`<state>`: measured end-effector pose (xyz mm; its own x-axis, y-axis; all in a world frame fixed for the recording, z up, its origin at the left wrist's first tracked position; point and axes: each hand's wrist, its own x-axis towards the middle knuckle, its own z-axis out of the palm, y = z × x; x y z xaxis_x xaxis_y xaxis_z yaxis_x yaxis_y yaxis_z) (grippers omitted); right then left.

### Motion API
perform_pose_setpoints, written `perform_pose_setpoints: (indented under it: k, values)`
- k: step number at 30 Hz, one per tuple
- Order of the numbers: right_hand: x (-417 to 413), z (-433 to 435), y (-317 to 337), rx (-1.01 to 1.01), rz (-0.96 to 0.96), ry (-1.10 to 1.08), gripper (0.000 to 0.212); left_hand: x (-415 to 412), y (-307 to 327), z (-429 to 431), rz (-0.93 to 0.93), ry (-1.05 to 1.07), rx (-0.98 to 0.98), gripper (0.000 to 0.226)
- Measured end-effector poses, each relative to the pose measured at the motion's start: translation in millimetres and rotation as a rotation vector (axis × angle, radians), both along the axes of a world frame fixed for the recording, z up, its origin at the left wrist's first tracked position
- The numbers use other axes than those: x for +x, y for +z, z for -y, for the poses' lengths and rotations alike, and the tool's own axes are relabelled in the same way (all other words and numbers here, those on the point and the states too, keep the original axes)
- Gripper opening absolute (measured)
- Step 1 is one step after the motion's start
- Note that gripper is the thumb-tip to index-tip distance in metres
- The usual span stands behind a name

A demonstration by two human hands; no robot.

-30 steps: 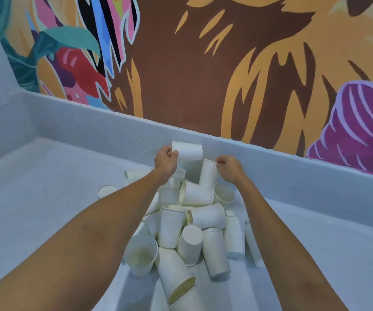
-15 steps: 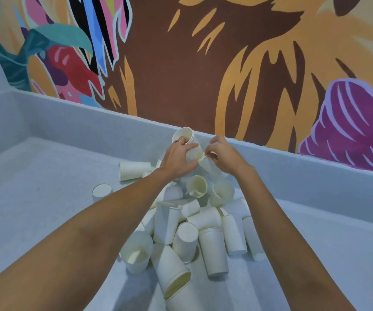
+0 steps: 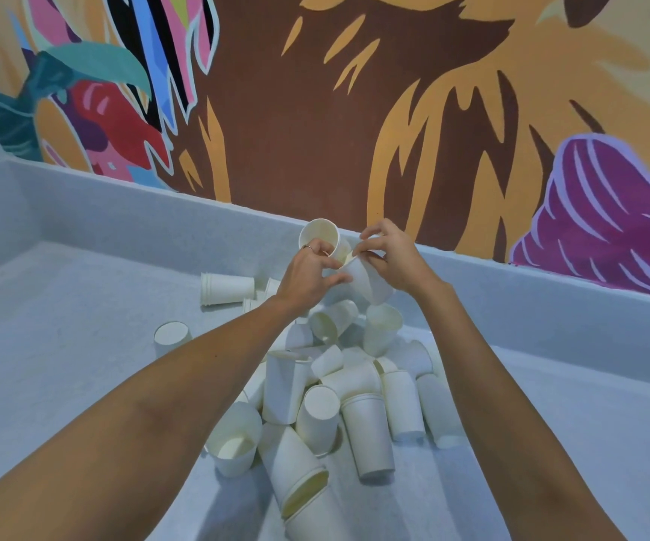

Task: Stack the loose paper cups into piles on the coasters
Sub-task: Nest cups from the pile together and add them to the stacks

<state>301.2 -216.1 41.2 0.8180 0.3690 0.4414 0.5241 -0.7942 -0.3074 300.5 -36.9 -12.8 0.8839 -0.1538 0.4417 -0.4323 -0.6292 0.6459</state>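
Cups (image 3: 354, 388) of plain white paper lie heaped on the pale counter (image 3: 81, 345). Above the heap, my left grip (image 3: 307, 273) curls round one cup (image 3: 318, 235), mouth facing me; my right grip (image 3: 393, 259) pinches the rim of a second cup (image 3: 370, 285) just beside it.

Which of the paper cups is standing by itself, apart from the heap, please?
The lone cup left of the left forearm: it touches nothing, while the rest crowd together in the heap.

Nearest cup (image 3: 315, 521) is cut off at the bottom edge
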Motion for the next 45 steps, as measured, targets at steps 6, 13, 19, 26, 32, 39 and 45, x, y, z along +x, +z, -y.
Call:
perform_pose_setpoints:
  k: [6, 13, 19, 26, 32, 39, 45]
  values:
    - [-2, 4, -17, 0.419, -0.185, -0.290, 0.059, 2, 12, 8, -0.038, 0.114, -0.196, 0.034]
    - [-8, 11, -30, 1.095, -0.473, -0.373, 0.040, 0, 9, 3, -0.122, 0.200, -0.242, 0.016]
    - [-5, 15, -41, 1.032, -0.560, -0.495, 0.037, 0, 14, 0, -0.216, 0.258, -0.529, 0.036]
    - [-6, -22, -43, 1.095, -0.607, -0.361, 0.054, 0, 12, 20, -0.369, 0.140, -0.580, 0.039]
    - [-13, -26, -42, 1.250, -0.635, -0.183, 0.062, -1, 32, 24, -0.647, 0.077, -0.957, 0.019]
    - [-43, -24, -42, 1.118, -0.463, -0.157, 0.084, -25, 41, 18, -0.828, -0.089, -0.488, 0.047]
    - [-94, -23, -36, 0.792, -0.357, -0.230, 0.063, -74, 68, 14, -0.424, -0.291, -0.312, 0.056]
